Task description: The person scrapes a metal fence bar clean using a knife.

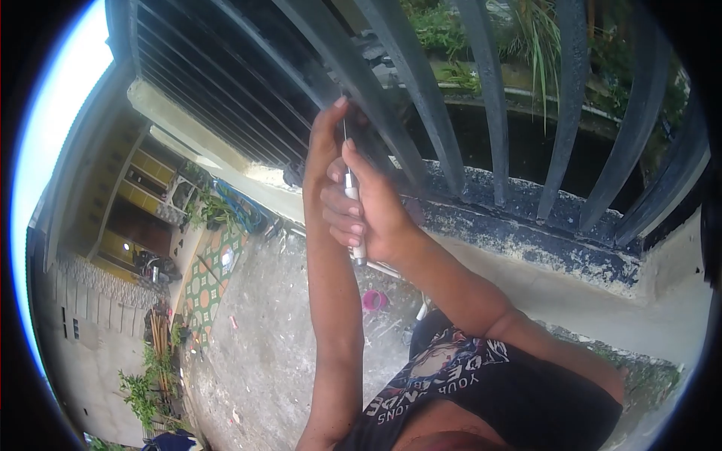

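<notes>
My right hand is closed around the white handle of a slim tool, its thumb stretched along the top. A thin metal shaft runs up from the handle towards a dark grey fence bar. Beyond it, my left hand is raised to the same bar, thumb tip right at its edge and the other fingers mostly hidden. The tool's tip is lost against the dark bar between the two hands.
More fence bars stand on a low wall with peeling paint. Behind them are green plants and dark water. A pink round object lies on the concrete ground. A house front and potted plants are at left.
</notes>
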Motion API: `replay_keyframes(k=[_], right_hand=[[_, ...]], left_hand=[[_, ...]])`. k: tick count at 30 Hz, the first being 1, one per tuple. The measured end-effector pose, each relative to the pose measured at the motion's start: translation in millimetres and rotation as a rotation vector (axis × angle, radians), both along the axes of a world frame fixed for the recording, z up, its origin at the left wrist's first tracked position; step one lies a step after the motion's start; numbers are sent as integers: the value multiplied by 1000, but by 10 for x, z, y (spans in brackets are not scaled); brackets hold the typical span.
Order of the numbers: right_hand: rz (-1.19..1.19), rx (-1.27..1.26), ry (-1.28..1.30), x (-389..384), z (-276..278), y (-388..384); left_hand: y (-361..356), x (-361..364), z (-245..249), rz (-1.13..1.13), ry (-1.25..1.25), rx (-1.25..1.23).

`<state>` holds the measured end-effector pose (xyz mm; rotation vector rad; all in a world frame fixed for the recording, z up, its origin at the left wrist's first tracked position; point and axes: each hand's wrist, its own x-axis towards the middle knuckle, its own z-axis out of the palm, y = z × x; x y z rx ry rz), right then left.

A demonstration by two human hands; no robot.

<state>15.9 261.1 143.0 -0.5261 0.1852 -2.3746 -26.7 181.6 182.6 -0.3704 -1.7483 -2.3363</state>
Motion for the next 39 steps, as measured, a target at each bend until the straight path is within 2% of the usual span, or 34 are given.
replay_keyframes(k=[6, 8, 9, 11, 12, 14, 15, 16, 18, 22, 26, 29, 30, 32, 34, 35, 36, 39], right_hand=[[-32, 35, 126, -90, 96, 27], [-36, 46, 141, -74, 117, 30], [-32, 52, 135, -53, 93, 17], [20, -27, 17, -8, 38, -1], [21, -20, 16, -19, -1, 5], [3, -7, -26, -57, -103, 30], [-11, 15, -20, -59, -107, 50], [-9, 19, -16, -49, -97, 62], [-127, 172, 64, -31, -42, 91], [-185, 195, 183, -35, 47, 24], [-170, 184, 231, -37, 254, -8], [-166, 84, 230, -31, 512, -83], [-147, 11, 226, -45, 590, -141], [-82, -48, 175, -28, 796, -217], [-91, -101, 155, 21, 984, -322], [-110, -109, 131, 61, 1065, -362], [-116, -140, 134, 60, 1110, -425], [-133, -205, 115, 78, 1177, -578]], left_hand=[[170, 25, 146, 97, -16, 65], [22, -139, 122, -103, -112, 160], [-54, -208, 104, -100, -117, 166], [-192, -345, 64, -91, -213, -29], [-247, -420, 18, -90, -214, -22], [-331, -531, -55, 4, -16, -318], [-355, -546, -67, 15, 38, -385], [-369, -555, -93, 18, 41, -381], [-353, -538, -72, -145, -68, -149], [-279, -333, 173, -180, -2, -100], [-382, -377, 418, -120, 186, -212], [-303, -263, 780, -40, 335, -282], [-341, -273, 904, -60, 352, -321], [-195, 42, 1184, 104, 221, -447], [-609, -76, 1145, 49, 809, -937], [-689, -159, 1165, -216, 946, -841], [-666, -104, 1160, 142, 782, -952], [-702, -33, 1162, 87, 743, -935]])
